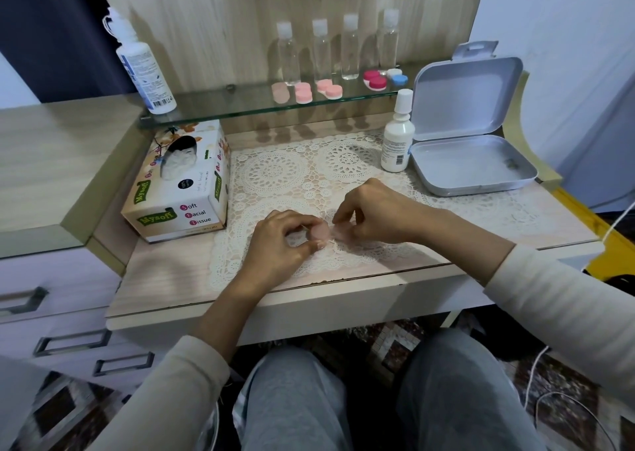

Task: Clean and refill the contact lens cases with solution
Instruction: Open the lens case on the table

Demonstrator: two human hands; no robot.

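The left hand (285,241) and right hand (371,215) each pinched one end of the pale pink lens case (323,236); if the grip slipped, it could roll off the counter (165,279).

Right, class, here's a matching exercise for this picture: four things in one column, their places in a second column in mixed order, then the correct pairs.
Things
1. tissue box
2. large white bottle
3. open tin
4. pale pink lens case

Places
A. held between the left hand and right hand
B. right side of the desk
C. left end of the glass shelf
D. left side of the desk

Pairs: 1-D, 2-C, 3-B, 4-A
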